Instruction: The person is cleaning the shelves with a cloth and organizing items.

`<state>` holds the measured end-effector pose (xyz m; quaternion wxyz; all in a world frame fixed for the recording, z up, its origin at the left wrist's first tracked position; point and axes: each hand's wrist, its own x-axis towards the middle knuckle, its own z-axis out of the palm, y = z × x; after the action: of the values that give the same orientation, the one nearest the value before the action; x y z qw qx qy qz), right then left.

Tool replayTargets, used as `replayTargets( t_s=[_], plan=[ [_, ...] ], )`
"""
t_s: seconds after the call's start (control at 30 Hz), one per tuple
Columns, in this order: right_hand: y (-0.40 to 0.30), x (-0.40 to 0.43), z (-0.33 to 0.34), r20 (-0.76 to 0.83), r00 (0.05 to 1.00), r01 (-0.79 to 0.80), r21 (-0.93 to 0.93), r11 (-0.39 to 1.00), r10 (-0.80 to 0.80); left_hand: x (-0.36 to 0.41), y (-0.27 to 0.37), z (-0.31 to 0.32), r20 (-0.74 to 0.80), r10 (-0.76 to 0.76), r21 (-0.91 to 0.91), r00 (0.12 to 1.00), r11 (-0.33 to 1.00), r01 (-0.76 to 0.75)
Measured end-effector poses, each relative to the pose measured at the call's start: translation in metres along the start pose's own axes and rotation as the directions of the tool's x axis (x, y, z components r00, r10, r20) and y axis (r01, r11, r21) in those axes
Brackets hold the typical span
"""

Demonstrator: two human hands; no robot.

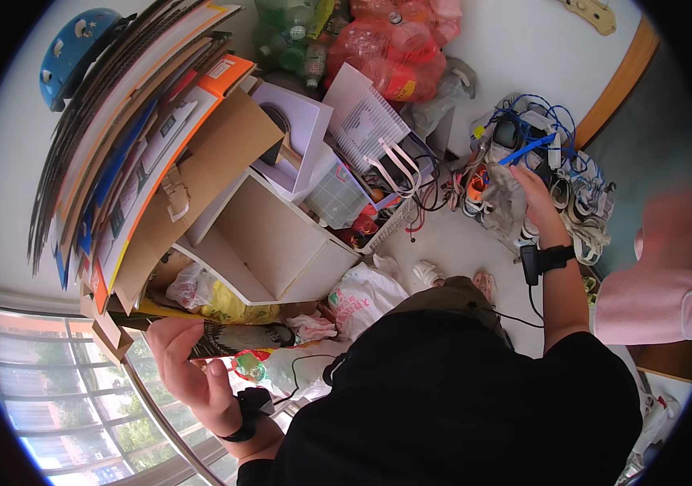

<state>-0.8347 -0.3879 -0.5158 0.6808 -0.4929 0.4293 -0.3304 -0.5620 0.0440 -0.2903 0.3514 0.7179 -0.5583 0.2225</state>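
My left hand (185, 364) is raised at the lower left, fingers bent, thumb apart, with nothing visible between them. Just beyond it lie a dark printed skateboard box (242, 340) and the lower edge of a tall stack of flattened cardboard (200, 146). My right hand (537, 197) reaches out over a heap of shoes (559, 191) on the floor. Its fingertips are close to a grey cloth or bag (501, 200) and a blue strap (528, 150); whether they grip either cannot be told. Both wrists wear black devices with cables.
An open white cabinet (273, 237) stands ahead of me. Past it are a lilac box (315, 133), a crate of odds and ends (391, 228) and red net bags of plastic bottles (388, 54). Plastic bags (364, 297) lie beside my body. Something pink (650, 304) hangs at right.
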Motion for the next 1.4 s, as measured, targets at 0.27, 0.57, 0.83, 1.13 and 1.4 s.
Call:
replayTargets(
  t_s=[0.27,0.57,0.83,1.13,1.4],
  plan=[
    [0.030,0.145,-0.020,0.105,0.985,0.165,-0.309,0.937,-0.139,0.162,0.089,0.034,0.269,0.373,0.258,0.888,0.860,-0.440],
    [0.044,0.249,-0.007,0.240,0.967,0.166,-0.345,0.924,-0.084,0.231,0.083,0.144,0.014,0.504,0.088,0.863,0.860,-0.503],
    [0.012,0.351,0.030,0.024,0.996,-0.093,0.423,0.902,0.091,0.225,0.054,0.170,-0.238,0.314,0.296,0.919,0.925,-0.239],
    [0.020,0.515,0.053,0.010,0.998,0.067,-0.345,0.936,-0.068,0.158,-0.011,0.210,-0.135,-0.423,-0.051,0.896,0.906,0.420],
    [0.040,0.537,0.026,0.370,0.922,0.371,-0.929,-0.013,-0.116,0.105,-0.037,0.213,0.006,-0.675,0.033,0.738,0.738,0.674]
  ],
)
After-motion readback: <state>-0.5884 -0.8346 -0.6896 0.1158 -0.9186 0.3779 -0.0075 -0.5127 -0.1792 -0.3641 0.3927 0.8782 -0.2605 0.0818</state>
